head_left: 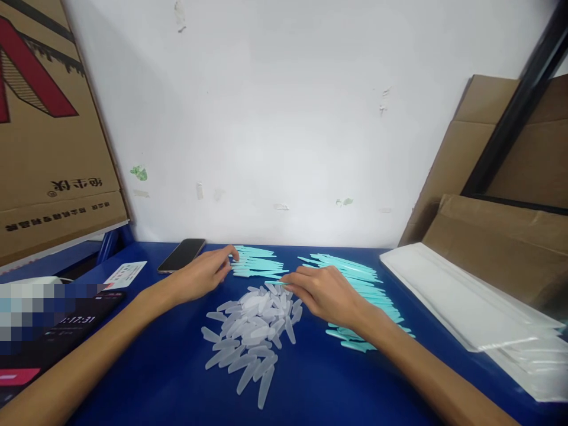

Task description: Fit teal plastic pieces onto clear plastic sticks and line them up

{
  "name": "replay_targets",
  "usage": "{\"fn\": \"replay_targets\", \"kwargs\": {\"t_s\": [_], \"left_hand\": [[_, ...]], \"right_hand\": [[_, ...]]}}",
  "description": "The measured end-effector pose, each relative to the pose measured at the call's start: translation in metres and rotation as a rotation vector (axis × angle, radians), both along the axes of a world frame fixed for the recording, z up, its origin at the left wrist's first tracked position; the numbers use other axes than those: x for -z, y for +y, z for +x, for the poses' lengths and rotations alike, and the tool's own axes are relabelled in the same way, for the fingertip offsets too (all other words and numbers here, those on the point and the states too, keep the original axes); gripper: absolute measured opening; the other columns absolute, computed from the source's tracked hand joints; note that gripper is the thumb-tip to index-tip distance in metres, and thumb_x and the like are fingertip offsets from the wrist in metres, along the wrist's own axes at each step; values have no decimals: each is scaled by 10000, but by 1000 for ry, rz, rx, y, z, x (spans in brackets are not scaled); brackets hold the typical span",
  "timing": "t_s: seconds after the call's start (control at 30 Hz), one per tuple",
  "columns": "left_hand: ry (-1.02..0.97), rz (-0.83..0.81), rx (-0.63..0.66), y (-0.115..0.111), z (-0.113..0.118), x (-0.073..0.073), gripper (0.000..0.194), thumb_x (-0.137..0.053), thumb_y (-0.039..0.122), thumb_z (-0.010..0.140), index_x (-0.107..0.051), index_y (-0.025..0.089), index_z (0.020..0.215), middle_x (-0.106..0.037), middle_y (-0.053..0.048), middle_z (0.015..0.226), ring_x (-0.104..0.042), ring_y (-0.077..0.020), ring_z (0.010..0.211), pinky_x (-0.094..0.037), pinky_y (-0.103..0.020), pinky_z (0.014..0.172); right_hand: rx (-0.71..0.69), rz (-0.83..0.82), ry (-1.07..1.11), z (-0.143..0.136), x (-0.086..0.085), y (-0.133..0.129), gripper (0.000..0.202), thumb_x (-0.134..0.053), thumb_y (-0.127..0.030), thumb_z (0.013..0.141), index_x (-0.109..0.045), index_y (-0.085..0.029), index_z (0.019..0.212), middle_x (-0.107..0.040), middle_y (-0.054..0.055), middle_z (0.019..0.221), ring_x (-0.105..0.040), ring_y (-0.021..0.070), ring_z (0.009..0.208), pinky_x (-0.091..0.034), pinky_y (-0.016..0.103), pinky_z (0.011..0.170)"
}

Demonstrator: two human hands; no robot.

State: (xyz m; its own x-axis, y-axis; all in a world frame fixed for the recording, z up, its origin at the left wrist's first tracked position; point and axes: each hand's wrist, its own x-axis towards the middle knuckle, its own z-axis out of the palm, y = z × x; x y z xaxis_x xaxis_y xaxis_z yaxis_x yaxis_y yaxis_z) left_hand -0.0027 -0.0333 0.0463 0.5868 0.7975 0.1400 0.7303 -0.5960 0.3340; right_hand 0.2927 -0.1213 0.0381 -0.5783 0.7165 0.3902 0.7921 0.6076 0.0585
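Thin turquoise sticks (257, 262) lie in a small pile near the wall, and my left hand (208, 271) is at its left end, fingers curled; whether anything is between them is hidden. My right hand (322, 290) pinches one turquoise stick (276, 282) by its right end, over the back of a heap of frosted translucent caps (257, 325). Right of that heap, partly behind my right hand and forearm, a larger pile of turquoise sticks (377, 302) is spread on the blue table (177, 367).
A black phone (181, 255), a card (126, 274) and a larger dark screen (66, 325) lie at left beneath a printed carton (53, 136). White plastic bags (461, 296) and brown cardboard (501, 248) are at right. A white wall (275, 118) stands behind.
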Motion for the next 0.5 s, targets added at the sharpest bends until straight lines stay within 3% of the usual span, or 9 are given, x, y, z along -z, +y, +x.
{"fn": "replay_targets", "kwargs": {"t_s": [0.17, 0.3, 0.5], "left_hand": [[-48, 116, 7, -6, 10, 2, 344, -385, 403, 972, -545, 205, 1204, -629, -51, 882, -573, -175, 701, -424, -270, 621], [-79, 233, 80, -6, 14, 6, 380, -379, 383, 1003, -567, 209, 1283, -640, -88, 1058, -607, -195, 840, -462, -295, 721], [-129, 349, 253, -10, 18, 10, 308, -402, 321, 1021, -657, 202, 1145, -626, -100, 1115, -618, -207, 961, -486, -328, 824]], "right_hand": [[10, -1, -2, 0, 0, 0, 304, -388, -331, 1044, -643, -270, 1196, -700, 24, 898, -614, 139, 690, -254, 268, 560], [17, 3, -5, 0, 0, 1, 305, -390, -335, 1043, -643, -278, 1203, -696, 18, 897, -607, 135, 679, -250, 271, 556], [42, 6, -20, -1, -1, 1, 313, -394, -341, 1042, -635, -276, 1231, -700, 16, 907, -594, 129, 649, -238, 278, 544]]}}
